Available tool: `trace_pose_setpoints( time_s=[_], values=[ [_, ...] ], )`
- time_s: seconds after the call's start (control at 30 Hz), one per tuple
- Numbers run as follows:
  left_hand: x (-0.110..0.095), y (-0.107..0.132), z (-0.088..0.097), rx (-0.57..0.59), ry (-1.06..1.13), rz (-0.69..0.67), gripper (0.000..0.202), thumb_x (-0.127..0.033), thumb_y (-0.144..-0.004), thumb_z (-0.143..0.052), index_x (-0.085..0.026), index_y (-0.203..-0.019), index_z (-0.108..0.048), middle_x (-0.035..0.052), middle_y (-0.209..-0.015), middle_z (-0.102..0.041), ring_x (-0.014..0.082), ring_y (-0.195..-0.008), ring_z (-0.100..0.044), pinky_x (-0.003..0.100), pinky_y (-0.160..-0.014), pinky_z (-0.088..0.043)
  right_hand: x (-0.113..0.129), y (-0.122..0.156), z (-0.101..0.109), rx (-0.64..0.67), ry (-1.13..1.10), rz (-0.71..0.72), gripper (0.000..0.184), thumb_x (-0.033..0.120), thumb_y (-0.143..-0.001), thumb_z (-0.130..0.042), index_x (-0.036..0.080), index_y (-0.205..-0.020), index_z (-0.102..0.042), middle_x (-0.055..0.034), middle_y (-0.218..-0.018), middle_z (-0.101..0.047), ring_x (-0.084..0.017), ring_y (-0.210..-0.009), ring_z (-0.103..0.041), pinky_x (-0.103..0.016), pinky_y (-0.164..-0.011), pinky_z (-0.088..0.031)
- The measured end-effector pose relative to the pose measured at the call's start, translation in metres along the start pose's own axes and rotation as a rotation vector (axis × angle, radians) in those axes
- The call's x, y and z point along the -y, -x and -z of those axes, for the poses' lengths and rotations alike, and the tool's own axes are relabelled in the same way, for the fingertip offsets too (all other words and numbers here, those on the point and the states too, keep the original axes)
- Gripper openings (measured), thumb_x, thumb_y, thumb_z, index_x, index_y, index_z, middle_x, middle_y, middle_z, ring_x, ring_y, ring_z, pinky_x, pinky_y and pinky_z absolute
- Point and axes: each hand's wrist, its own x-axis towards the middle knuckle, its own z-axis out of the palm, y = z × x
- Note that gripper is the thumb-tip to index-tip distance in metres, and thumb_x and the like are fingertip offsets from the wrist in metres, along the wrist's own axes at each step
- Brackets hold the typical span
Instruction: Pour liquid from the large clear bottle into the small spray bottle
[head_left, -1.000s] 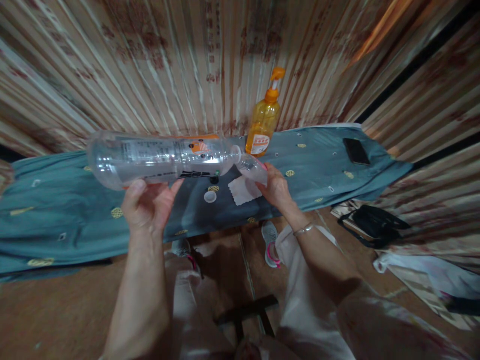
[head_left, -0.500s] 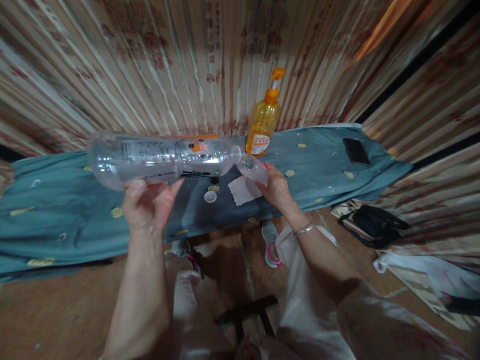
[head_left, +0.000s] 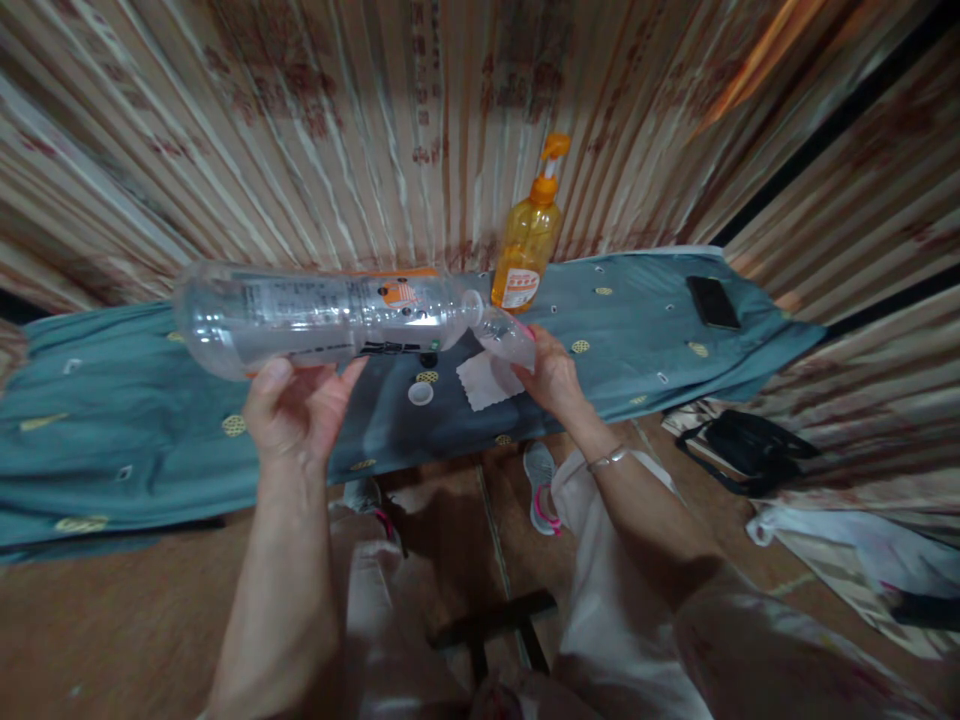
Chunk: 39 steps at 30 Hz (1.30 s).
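Note:
My left hand is closed around the underside of a large clear plastic bottle. The bottle lies tipped on its side in the air, its uncapped neck pointing right. In my right hand is a small clear plastic container with a bit of pink at its edge. The container's narrow end meets the bottle's mouth; whether it goes inside I cannot tell. Below them, a white cap rests on the cloth, and a pale scallop-edged piece lies partly behind my right hand.
Behind the container stands an amber pump bottle. A dark phone lies to the right on the teal cloth. Pleated curtains hang close behind. On the floor at right is a black bag.

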Motion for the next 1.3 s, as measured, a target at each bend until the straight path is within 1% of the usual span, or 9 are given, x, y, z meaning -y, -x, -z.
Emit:
trace_pose_setpoints(
  time_s=[0.17,0.4,0.5,0.63,0.8,0.9,1.0,1.17,1.3],
  values=[
    [0.001,-0.002,0.006,-0.035,-0.016,0.011,0.041,-0.038,-0.058,-0.093,-0.028,-0.087,-0.066,0.0021,-0.108,-0.083,0.0375,-0.142,-0.065,0.057,-0.114,-0.062,-0.002,0.001,-0.001,-0.036,-0.013,0.029,0.073,0.018,-0.087,-0.079,0.012,-0.155,-0.054,-0.0261,-0.146,-0.072,-0.041,-0.136,-0.070,-0.062,-0.117,-0.058],
    [-0.001,0.000,0.000,0.002,-0.027,0.002,0.043,-0.043,-0.055,-0.098,-0.029,-0.086,-0.071,0.0018,-0.105,-0.084,0.0360,-0.126,-0.073,0.055,-0.106,-0.066,-0.002,0.001,-0.002,-0.046,-0.004,0.023,0.072,0.017,-0.085,-0.078,0.010,-0.153,-0.056,-0.0265,-0.145,-0.073,-0.041,-0.136,-0.070,-0.061,-0.115,-0.060],
    [-0.002,0.001,-0.003,0.002,-0.024,0.006,0.043,-0.040,-0.056,-0.097,-0.030,-0.091,-0.074,0.0026,-0.112,-0.083,0.0371,-0.131,-0.071,0.057,-0.110,-0.063,-0.001,0.001,-0.001,-0.045,-0.004,0.024,0.072,0.016,-0.085,-0.078,0.010,-0.153,-0.056,-0.0262,-0.145,-0.073,-0.042,-0.136,-0.070,-0.062,-0.116,-0.059],
    [-0.002,0.001,-0.004,-0.014,0.008,-0.009,0.052,-0.039,-0.053,-0.099,-0.028,-0.098,-0.076,0.0057,-0.117,-0.083,0.0391,-0.131,-0.070,0.061,-0.110,-0.062,0.000,0.001,0.000,-0.027,0.007,0.010,0.073,0.016,-0.084,-0.079,0.010,-0.153,-0.055,-0.0263,-0.146,-0.072,-0.041,-0.136,-0.070,-0.061,-0.118,-0.059],
    [-0.001,0.001,-0.003,-0.016,0.018,0.006,0.052,-0.039,-0.051,-0.102,-0.028,-0.094,-0.076,0.0051,-0.114,-0.083,0.0376,-0.130,-0.071,0.058,-0.109,-0.063,-0.001,0.001,-0.001,-0.042,-0.012,0.027,0.072,0.017,-0.086,-0.078,0.011,-0.154,-0.054,-0.0257,-0.146,-0.072,-0.041,-0.137,-0.070,-0.062,-0.118,-0.058],
    [-0.001,0.000,0.000,0.000,0.024,0.005,0.050,-0.037,-0.053,-0.100,-0.027,-0.096,-0.075,0.0052,-0.117,-0.083,0.0378,-0.134,-0.069,0.060,-0.111,-0.062,-0.001,0.000,-0.001,-0.019,-0.012,0.020,0.073,0.018,-0.087,-0.079,0.010,-0.155,-0.053,-0.0272,-0.147,-0.071,-0.042,-0.138,-0.069,-0.063,-0.120,-0.056],
    [0.000,-0.002,0.003,0.023,0.031,-0.007,0.047,-0.038,-0.057,-0.098,-0.026,-0.096,-0.074,0.0053,-0.119,-0.083,0.0375,-0.134,-0.069,0.060,-0.111,-0.062,0.000,0.000,0.000,0.004,0.000,0.001,0.073,0.018,-0.087,-0.080,0.008,-0.155,-0.054,-0.0286,-0.147,-0.070,-0.042,-0.138,-0.069,-0.062,-0.120,-0.056],
    [0.002,-0.003,0.008,0.015,0.036,0.015,0.041,-0.033,-0.059,-0.095,-0.028,-0.091,-0.070,0.0025,-0.113,-0.083,0.0377,-0.135,-0.070,0.061,-0.112,-0.062,0.000,0.001,0.001,-0.020,-0.013,0.016,0.073,0.018,-0.087,-0.079,0.010,-0.155,-0.054,-0.0266,-0.147,-0.071,-0.042,-0.138,-0.068,-0.063,-0.117,-0.058],
    [0.002,-0.004,0.009,0.017,0.051,0.000,0.042,-0.034,-0.058,-0.096,-0.026,-0.091,-0.070,0.0041,-0.113,-0.083,0.0384,-0.134,-0.069,0.061,-0.112,-0.062,0.001,0.001,0.002,0.005,0.000,0.004,0.073,0.018,-0.087,-0.078,0.008,-0.155,-0.053,-0.0282,-0.148,-0.070,-0.042,-0.139,-0.068,-0.062,-0.118,-0.057]
  ],
)
